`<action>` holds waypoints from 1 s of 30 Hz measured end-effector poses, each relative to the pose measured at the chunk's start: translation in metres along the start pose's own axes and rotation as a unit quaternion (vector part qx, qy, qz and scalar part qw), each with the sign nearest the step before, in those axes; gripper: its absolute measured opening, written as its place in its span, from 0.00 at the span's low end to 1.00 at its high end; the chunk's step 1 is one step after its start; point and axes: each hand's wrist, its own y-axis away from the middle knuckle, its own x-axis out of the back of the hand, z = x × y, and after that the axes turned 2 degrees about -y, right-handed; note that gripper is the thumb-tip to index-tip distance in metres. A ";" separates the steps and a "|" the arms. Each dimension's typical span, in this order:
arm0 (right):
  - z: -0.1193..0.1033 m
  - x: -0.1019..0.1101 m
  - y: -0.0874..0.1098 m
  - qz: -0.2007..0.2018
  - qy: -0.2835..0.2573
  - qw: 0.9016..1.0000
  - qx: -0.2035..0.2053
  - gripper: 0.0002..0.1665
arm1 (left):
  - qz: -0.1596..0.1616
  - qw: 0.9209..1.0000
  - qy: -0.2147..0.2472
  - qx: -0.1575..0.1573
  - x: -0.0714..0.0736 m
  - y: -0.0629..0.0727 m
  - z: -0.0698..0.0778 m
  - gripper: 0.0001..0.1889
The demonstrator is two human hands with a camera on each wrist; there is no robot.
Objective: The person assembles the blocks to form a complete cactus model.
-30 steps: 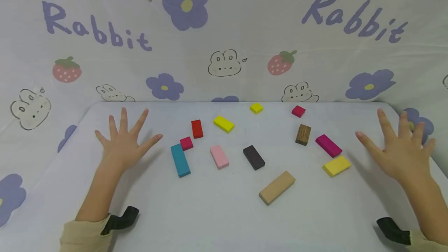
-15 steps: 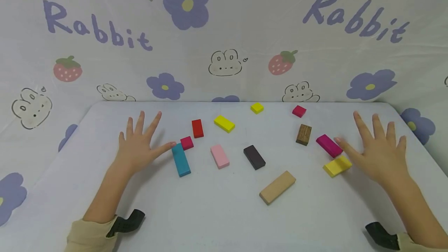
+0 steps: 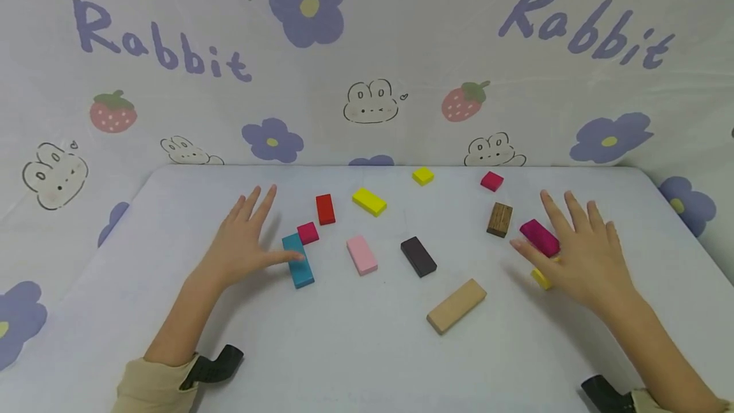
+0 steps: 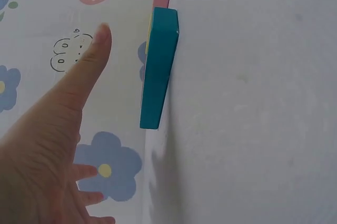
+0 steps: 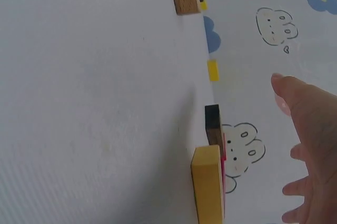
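My left hand [image 3: 237,250] hovers with spread fingers at the left of the scattered blocks. Its thumb overlaps the teal block [image 3: 301,274] in the head view; in the left wrist view the thumb stands apart from that teal block [image 4: 160,66]. My right hand [image 3: 590,266], fingers also spread, is over the right side, partly covering a yellow block [image 3: 541,278] and the edge of a magenta block [image 3: 539,237]. In the right wrist view a gap shows between the thumb and the yellow block [image 5: 207,182]. Both hands hold nothing.
Between the hands lie a small crimson block [image 3: 308,232], a red block [image 3: 325,209], a pink block [image 3: 362,255], a black block [image 3: 418,257], a natural wood block [image 3: 456,306] and a brown block [image 3: 499,220]. Farther back are two yellow blocks [image 3: 369,201] and another crimson one [image 3: 492,181].
Both hands have moved inward, the left one to the right and the right one to the left, over the outer blocks. The blocks have stayed where they were.
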 end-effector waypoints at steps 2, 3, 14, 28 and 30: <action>-0.007 -0.001 0.002 0.008 -0.006 1.000 0.013 0.62 | 0.005 1.000 0.004 -0.014 -0.001 0.000 0.001 0.67; -0.010 -0.002 0.003 0.011 -0.008 1.000 0.019 0.62 | 0.006 1.000 0.006 -0.021 -0.001 0.000 0.001 0.68; -0.042 -0.013 0.015 0.031 -0.052 0.996 0.062 0.63 | -0.018 0.995 0.090 -0.038 -0.016 0.005 0.007 0.68; -0.073 -0.026 0.033 -0.055 -0.150 0.986 0.051 0.52 | -0.003 0.996 0.083 -0.024 -0.024 0.006 0.013 0.55; -0.076 -0.029 0.034 -0.069 -0.145 0.986 0.054 0.53 | -0.006 0.996 0.085 -0.021 -0.024 0.007 0.012 0.54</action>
